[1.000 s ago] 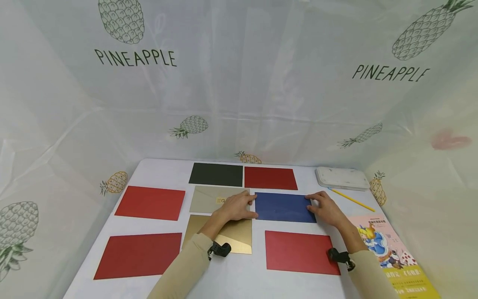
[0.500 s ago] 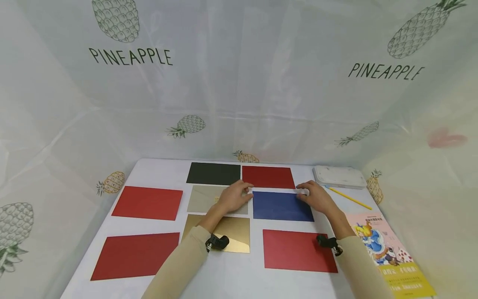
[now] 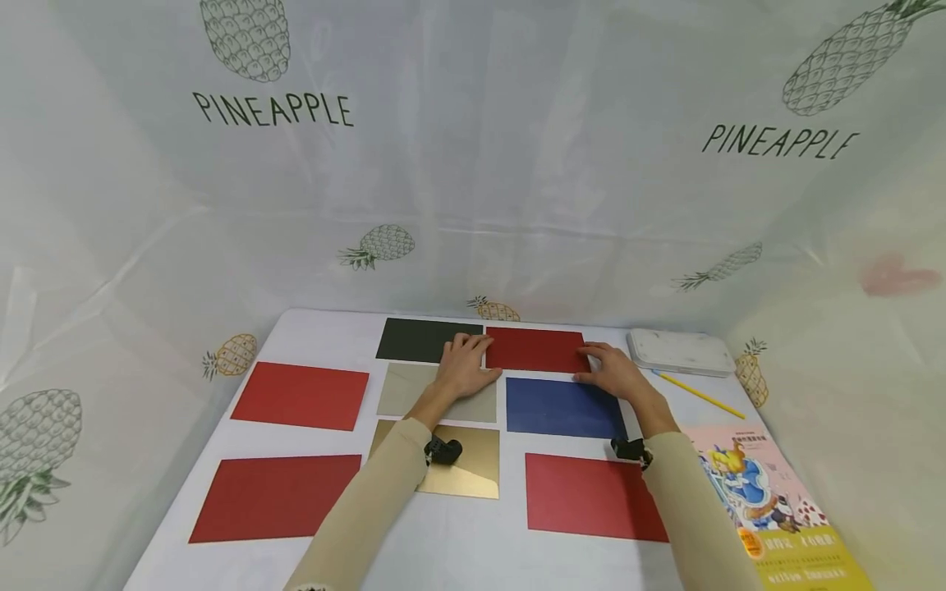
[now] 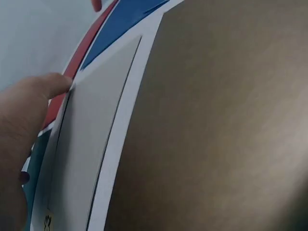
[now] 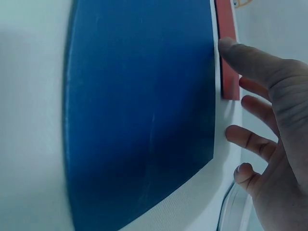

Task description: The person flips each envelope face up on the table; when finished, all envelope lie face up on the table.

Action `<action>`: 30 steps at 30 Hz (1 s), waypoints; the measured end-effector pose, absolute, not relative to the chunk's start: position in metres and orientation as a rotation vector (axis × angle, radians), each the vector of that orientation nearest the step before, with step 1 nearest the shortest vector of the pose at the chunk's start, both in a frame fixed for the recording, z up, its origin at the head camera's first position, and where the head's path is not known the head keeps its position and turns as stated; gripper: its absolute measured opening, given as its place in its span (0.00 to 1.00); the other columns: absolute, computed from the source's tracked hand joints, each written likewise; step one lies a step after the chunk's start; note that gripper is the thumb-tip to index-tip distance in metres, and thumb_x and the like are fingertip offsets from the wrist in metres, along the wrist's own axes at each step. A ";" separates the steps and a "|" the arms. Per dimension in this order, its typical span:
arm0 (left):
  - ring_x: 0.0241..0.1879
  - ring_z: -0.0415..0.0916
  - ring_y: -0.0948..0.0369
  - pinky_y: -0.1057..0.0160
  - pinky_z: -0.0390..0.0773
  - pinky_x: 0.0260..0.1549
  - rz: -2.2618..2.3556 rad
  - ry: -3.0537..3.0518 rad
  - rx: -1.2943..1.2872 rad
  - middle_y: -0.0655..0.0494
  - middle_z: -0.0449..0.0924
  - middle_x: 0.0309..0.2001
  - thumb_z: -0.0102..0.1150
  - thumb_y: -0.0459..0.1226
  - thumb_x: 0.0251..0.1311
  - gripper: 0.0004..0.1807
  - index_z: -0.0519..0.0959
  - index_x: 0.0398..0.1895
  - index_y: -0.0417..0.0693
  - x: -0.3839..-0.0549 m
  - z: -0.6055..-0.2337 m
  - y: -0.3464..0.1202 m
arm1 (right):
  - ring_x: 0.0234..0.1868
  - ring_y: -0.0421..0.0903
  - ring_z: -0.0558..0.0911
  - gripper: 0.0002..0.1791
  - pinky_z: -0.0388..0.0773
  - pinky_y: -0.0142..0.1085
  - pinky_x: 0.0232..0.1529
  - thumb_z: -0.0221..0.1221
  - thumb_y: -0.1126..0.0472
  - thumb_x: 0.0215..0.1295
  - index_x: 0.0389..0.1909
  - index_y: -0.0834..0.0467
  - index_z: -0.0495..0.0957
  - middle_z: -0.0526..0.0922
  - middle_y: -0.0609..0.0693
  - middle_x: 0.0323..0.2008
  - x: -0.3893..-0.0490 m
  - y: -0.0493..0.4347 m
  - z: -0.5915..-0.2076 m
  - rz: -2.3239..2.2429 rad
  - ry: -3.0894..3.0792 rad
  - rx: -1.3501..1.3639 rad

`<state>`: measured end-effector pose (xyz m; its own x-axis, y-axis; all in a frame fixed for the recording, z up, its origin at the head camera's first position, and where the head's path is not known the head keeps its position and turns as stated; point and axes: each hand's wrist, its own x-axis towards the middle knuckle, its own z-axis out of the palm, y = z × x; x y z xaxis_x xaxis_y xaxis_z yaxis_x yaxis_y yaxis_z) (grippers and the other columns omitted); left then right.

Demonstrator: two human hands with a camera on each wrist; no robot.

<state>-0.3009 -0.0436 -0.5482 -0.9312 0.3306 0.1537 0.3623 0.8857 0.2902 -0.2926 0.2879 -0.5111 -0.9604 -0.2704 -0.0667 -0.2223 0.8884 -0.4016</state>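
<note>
In the head view, a red envelope (image 3: 535, 349) lies flat in the back row, right of a dark green envelope (image 3: 414, 340). At the red one's left end is my left hand (image 3: 461, 368), fingertips on the green envelope's right part and thumb by the red one's lower left corner. My right hand (image 3: 617, 376) is at its right end, fingers spread and gently bent. The right wrist view has the thumb (image 5: 255, 62) by the red envelope's near edge, beyond a blue envelope (image 5: 139, 106). A beige envelope (image 4: 91, 125) lies below my left hand.
A gold envelope (image 3: 473, 464) lies nearer me, with red envelopes at left (image 3: 299, 396), front left (image 3: 273, 497) and front right (image 3: 591, 497). At right are a white case (image 3: 680, 351), a yellow pencil (image 3: 698, 394) and an illustrated booklet (image 3: 769, 492). Pineapple-printed sheeting surrounds the table.
Both hands have left the ends of the blue envelope and moved away from me to the ends of the back red envelope. The envelopes look unmoved on the table.
</note>
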 end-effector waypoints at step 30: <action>0.63 0.61 0.49 0.49 0.62 0.52 -0.737 -2.961 -0.435 0.51 0.69 0.70 0.64 0.50 0.61 0.38 0.65 0.75 0.57 -0.303 -0.546 -0.034 | 0.60 0.63 0.73 0.36 0.73 0.59 0.58 0.68 0.45 0.62 0.69 0.55 0.73 0.77 0.64 0.63 -0.296 0.293 -0.514 -0.472 2.954 -0.337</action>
